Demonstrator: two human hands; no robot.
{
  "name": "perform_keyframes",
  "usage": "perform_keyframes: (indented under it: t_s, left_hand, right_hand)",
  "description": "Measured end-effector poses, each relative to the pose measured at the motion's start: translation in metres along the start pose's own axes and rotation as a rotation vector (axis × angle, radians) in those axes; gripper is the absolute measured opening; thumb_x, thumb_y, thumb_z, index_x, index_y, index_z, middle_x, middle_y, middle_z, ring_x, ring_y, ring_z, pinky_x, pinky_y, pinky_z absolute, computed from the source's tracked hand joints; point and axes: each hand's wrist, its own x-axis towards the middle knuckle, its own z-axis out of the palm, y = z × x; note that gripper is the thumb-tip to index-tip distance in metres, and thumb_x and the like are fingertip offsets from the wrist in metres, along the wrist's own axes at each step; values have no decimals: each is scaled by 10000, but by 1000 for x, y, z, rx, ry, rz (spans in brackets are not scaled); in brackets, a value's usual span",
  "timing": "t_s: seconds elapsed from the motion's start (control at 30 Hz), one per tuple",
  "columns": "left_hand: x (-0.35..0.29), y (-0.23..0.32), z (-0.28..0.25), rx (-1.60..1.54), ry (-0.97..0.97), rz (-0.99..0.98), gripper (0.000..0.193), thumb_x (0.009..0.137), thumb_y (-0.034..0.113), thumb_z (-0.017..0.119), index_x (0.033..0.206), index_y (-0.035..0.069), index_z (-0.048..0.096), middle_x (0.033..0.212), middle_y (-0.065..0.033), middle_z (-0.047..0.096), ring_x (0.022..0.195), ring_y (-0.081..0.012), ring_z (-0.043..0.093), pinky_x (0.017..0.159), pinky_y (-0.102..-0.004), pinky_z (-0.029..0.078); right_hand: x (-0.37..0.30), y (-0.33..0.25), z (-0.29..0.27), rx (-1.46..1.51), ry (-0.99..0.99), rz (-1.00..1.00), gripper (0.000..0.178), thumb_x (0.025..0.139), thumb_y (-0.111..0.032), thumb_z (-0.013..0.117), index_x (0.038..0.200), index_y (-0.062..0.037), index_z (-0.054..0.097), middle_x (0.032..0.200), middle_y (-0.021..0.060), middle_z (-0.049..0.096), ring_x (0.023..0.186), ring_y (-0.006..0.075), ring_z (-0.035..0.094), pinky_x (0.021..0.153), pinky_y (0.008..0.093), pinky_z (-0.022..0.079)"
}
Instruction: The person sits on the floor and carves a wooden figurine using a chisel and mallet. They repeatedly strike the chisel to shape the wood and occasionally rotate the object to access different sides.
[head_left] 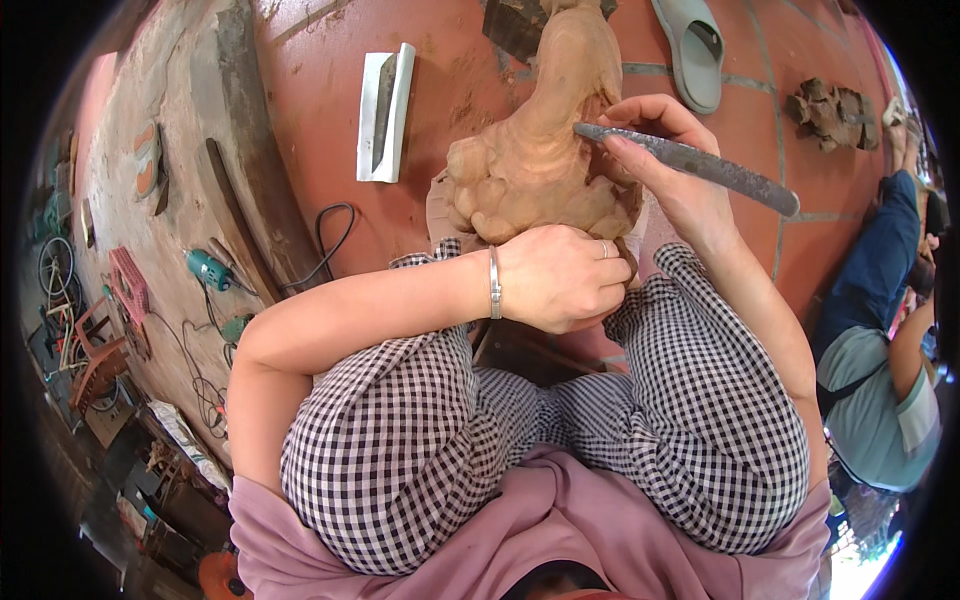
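Note:
A brown wooden carving (pixel 530 150), with a smooth neck-like upper part and a lumpy, rounded base, lies between my knees on the tiled floor. My right hand (pixel 690 180) pinches a flat, dark grey metal carving blade (pixel 745 182). The blade's narrow end touches the carving's right side, below the neck, and its rounded end sticks out past my hand to the right. With fingers curled, my left hand (pixel 562 278) holds the near edge of the base; the fingertips are hidden. A metal bracelet (pixel 494 283) circles the left wrist.
To the left, an open white box (pixel 402 110) holds a dark bar. Beyond it are a long wooden slab (pixel 130 200), a green power tool (pixel 207 270) and loose cords. A grey slipper (pixel 692 60) and wood scraps (pixel 832 115) lie right. Another person (pixel 870 370) sits at far right.

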Motion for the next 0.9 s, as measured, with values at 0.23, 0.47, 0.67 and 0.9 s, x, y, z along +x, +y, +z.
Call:
perform_keyframes:
  t_s: [0.23,0.47,0.67,0.9]
  left_hand:
    - [-1,0,3,-18,71,7,172,742,194,699,827,75,610,865,-33,596,749,-192,611,626,-309,544]
    - [0,-2,1,-28,103,38,145,764,187,690,816,75,615,822,-31,590,723,-191,604,611,-309,541]
    - [-1,-1,2,-7,82,8,141,778,194,684,812,76,615,798,-36,576,730,-196,613,607,-314,540]
    - [1,-2,1,-23,87,0,139,768,197,686,787,82,611,789,-31,572,721,-191,613,596,-311,538]
  right_hand:
    - [11,0,7,-505,79,-254,207,830,-206,784,905,-20,737,1251,129,619,1061,224,643,895,339,519]
    - [13,-10,2,-524,56,-129,183,825,-183,768,885,-15,726,1314,129,598,1071,254,647,899,336,512]
    - [5,-2,18,-659,80,-358,147,835,-146,762,897,-19,721,1287,183,604,1067,292,657,900,349,519]
    - [5,-8,16,-482,60,-182,156,885,-131,727,948,10,709,1260,128,665,1032,151,628,876,284,492]
